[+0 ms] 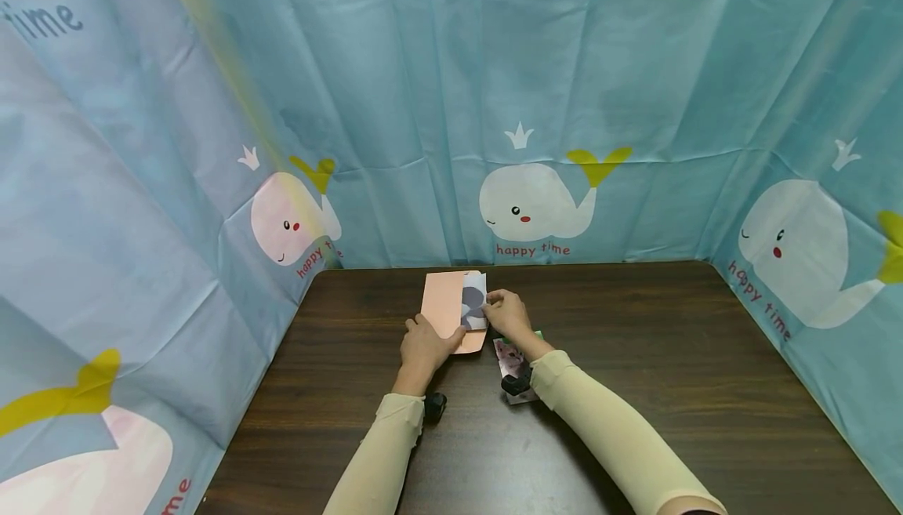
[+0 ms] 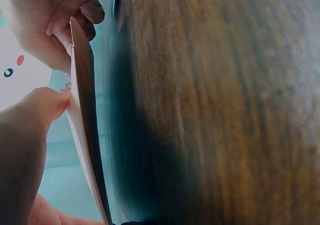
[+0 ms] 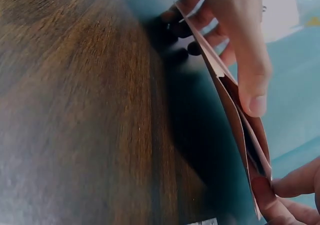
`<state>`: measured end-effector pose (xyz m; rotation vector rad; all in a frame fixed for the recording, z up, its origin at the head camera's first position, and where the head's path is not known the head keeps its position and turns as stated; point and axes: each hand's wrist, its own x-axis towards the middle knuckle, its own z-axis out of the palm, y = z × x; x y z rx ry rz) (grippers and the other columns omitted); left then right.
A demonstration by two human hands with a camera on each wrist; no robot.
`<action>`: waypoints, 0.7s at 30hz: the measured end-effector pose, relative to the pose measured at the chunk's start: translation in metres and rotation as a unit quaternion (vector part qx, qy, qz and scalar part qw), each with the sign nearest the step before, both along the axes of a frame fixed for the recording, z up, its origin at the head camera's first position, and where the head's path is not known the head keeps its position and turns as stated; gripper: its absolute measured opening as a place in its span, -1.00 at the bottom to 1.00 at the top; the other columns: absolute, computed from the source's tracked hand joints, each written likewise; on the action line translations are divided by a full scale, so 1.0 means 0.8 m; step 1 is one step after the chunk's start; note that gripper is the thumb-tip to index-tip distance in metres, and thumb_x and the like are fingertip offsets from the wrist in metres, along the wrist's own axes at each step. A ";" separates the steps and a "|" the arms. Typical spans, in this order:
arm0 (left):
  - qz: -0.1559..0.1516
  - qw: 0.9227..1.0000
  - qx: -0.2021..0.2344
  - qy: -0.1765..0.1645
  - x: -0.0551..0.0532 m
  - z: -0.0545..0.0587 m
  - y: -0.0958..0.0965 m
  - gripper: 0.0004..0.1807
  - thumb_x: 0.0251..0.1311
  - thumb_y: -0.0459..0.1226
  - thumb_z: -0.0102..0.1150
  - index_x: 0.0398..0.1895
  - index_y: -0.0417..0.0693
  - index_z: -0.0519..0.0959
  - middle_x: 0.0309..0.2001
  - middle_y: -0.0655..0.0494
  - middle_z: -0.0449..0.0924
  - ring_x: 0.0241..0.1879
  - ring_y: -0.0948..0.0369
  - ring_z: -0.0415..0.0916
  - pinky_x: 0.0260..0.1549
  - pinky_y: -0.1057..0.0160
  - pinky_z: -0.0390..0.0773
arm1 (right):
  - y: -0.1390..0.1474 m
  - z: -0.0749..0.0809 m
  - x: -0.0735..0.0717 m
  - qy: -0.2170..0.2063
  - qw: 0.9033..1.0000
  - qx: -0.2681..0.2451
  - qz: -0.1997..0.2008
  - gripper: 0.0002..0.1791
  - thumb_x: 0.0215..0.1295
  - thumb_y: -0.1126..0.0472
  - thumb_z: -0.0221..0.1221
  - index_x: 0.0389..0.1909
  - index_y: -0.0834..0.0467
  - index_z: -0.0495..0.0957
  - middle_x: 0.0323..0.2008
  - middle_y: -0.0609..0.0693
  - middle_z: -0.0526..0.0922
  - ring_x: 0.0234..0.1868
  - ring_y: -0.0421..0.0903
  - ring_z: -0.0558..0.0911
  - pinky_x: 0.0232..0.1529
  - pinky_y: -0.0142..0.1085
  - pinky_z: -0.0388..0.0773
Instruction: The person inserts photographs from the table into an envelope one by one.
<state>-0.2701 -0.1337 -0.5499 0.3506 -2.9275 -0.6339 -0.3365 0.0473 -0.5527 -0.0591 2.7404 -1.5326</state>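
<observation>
A peach envelope (image 1: 440, 299) lies toward the back of the table, its opening facing right. Out of that opening shows a white card with grey round shapes (image 1: 474, 303). My left hand (image 1: 423, 346) holds the envelope's lower left part, thumb across its front. In the right wrist view, the left thumb (image 3: 255, 92) rests beside the parted opening. My right hand (image 1: 508, 313) pinches the card's right edge at the envelope's mouth. Seen edge-on in the left wrist view, the envelope (image 2: 82, 100) stands tilted above the tabletop.
Under my right wrist lie cards, one with a pinkish cat picture (image 1: 509, 358), a green edge showing behind. The dark wooden table (image 1: 635, 327) is bordered at the back and sides by a blue whale-print curtain (image 1: 409, 209).
</observation>
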 end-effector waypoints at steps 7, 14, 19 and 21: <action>0.002 1.000 0.000 0.002 0.001 0.002 0.001 0.12 0.00 0.40 0.23 0.21 -0.47 0.30 0.01 -0.39 0.37 -0.23 -0.24 0.58 -0.27 -0.12 0.62 | -0.012 0.002 -0.003 0.016 1.000 0.002 -0.001 -0.69 0.32 0.17 0.28 0.04 0.18 0.66 -0.29 0.02 0.74 -0.29 -0.08 0.69 -0.25 -0.15 0.61; -0.001 1.000 0.000 -0.004 0.000 0.002 0.001 0.15 0.02 0.41 0.19 0.25 -0.48 0.27 0.05 -0.40 0.36 -0.22 -0.24 0.59 -0.26 -0.11 0.62 | -0.026 0.001 -0.006 0.030 0.999 0.020 0.003 -0.69 0.32 0.18 0.29 0.04 0.18 0.66 -0.26 0.04 0.76 -0.23 -0.02 0.72 -0.20 -0.11 0.62; 0.001 1.000 0.001 -0.011 -0.001 -0.001 0.001 0.17 0.01 0.42 0.19 0.27 -0.48 0.27 0.09 -0.42 0.35 -0.18 -0.26 0.58 -0.23 -0.12 0.62 | -0.032 -0.001 -0.006 0.039 0.999 0.021 -0.002 -0.73 0.29 0.19 0.31 -0.03 0.18 0.67 -0.27 0.02 0.76 -0.24 -0.04 0.72 -0.23 -0.12 0.61; 0.002 1.000 0.001 -0.012 -0.001 -0.001 0.001 0.17 0.01 0.42 0.19 0.27 -0.48 0.27 0.09 -0.42 0.35 -0.18 -0.26 0.58 -0.24 -0.13 0.62 | -0.034 -0.002 -0.006 0.040 0.999 0.022 -0.007 -0.73 0.28 0.19 0.31 -0.03 0.18 0.67 -0.28 0.01 0.76 -0.25 -0.05 0.71 -0.25 -0.13 0.60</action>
